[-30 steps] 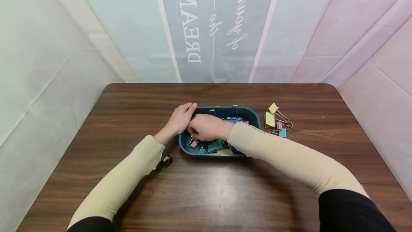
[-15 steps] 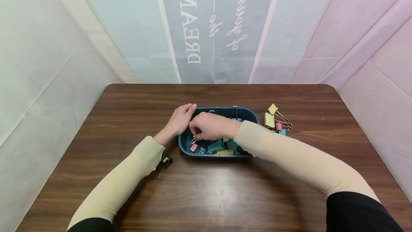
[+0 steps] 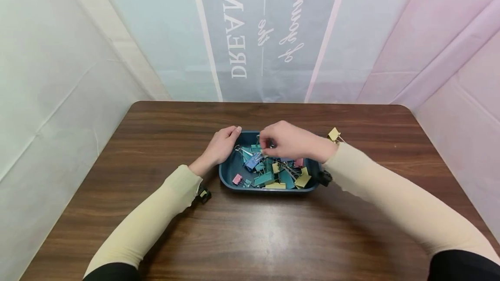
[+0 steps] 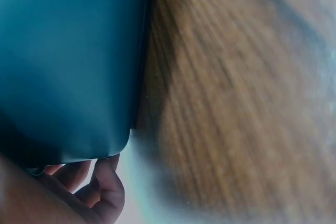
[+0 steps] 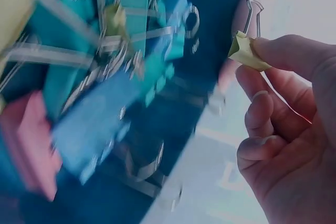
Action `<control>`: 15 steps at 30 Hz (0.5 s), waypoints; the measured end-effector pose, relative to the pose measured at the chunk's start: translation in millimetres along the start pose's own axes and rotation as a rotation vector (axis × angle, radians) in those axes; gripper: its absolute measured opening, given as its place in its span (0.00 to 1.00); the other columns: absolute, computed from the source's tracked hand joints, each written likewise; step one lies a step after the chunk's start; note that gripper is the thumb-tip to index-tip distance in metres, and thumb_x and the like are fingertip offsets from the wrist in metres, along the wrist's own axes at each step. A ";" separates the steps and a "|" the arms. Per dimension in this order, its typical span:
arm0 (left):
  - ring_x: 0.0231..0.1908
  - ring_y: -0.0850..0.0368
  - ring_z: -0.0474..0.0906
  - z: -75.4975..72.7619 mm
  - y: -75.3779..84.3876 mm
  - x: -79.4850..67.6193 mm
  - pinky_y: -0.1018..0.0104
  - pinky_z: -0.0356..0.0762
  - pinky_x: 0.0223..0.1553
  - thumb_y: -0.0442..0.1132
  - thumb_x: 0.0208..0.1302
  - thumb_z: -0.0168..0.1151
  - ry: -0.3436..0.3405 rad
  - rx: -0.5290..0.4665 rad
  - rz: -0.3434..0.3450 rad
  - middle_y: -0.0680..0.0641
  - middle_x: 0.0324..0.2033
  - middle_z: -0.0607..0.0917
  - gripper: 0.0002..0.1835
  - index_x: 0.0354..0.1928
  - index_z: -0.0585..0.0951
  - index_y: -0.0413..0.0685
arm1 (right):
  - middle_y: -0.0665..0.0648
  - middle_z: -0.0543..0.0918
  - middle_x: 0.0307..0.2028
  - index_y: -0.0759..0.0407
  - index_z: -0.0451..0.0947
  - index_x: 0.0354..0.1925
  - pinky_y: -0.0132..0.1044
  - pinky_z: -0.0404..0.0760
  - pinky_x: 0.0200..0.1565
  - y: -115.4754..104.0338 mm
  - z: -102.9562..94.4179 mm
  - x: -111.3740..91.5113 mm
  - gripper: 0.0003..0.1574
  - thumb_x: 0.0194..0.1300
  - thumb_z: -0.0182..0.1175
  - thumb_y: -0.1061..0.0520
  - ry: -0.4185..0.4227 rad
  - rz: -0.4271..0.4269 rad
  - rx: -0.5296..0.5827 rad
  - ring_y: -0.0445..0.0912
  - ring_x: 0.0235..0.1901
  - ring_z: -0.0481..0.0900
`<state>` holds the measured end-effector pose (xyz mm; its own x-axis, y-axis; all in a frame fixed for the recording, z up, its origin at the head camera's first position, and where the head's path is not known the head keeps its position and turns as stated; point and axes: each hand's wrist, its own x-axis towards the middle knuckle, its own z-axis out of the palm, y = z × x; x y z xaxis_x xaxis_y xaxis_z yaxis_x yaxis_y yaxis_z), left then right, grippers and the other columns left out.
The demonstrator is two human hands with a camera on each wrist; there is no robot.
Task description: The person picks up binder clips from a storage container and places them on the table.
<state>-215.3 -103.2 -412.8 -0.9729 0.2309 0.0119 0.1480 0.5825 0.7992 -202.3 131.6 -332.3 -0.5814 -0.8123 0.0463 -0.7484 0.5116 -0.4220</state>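
Observation:
A dark blue tray (image 3: 269,190) holds many binder clips in teal, blue, pink and yellow. My left hand (image 3: 219,147) grips the tray at its far left corner; in the left wrist view its fingers bend against the end of the tray wall (image 4: 68,66). Above the tray's far side, my right hand (image 3: 293,141) pinches a small yellow binder clip (image 5: 249,54) between thumb and forefinger, best seen in the right wrist view. The clip's wire handle points up there. Below the hand lie a blue binder clip (image 3: 253,161) and a pink one (image 3: 236,179).
On the brown wooden table (image 3: 250,237), a yellow binder clip (image 3: 334,134) lies right of the tray; my right sleeve hides the other clips there. Cloth with mirrored lettering (image 3: 238,55) hangs behind the table's far edge.
My right hand has risen from the tray's left end and moved right with a small yellow binder clip. More clips in the tray are uncovered. My left hand keeps its hold.

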 end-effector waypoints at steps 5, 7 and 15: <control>0.26 0.48 0.68 0.5 0.8 0.0 0.61 0.62 0.30 0.56 0.79 0.41 -0.020 -0.005 -0.005 0.45 0.23 0.69 0.27 0.30 0.74 0.42 | 0.44 0.75 0.26 0.48 0.76 0.30 0.34 0.76 0.28 13.6 -15.1 -38.1 0.10 0.64 0.67 0.58 0.055 0.084 0.034 0.36 0.17 0.74; 0.26 0.48 0.69 0.3 1.1 0.2 0.61 0.63 0.30 0.56 0.80 0.40 -0.023 -0.003 -0.004 0.45 0.23 0.70 0.27 0.31 0.75 0.42 | 0.44 0.75 0.26 0.48 0.77 0.31 0.35 0.74 0.28 20.9 -20.3 -53.1 0.09 0.64 0.68 0.58 0.091 0.116 0.015 0.37 0.19 0.72; 0.26 0.48 0.69 -2.3 -0.8 -0.3 0.61 0.63 0.29 0.56 0.80 0.40 -0.010 -0.002 -0.010 0.44 0.23 0.70 0.27 0.31 0.75 0.43 | 0.45 0.75 0.23 0.49 0.76 0.32 0.37 0.72 0.27 57.7 -34.7 -98.5 0.08 0.65 0.64 0.61 0.175 0.293 -0.059 0.39 0.19 0.72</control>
<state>-215.5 -105.5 -412.0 -0.9724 0.2333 -0.0022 0.1381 0.5831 0.8006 -199.2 250.8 -329.8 -0.8166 -0.5704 0.0880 -0.5556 0.7357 -0.3873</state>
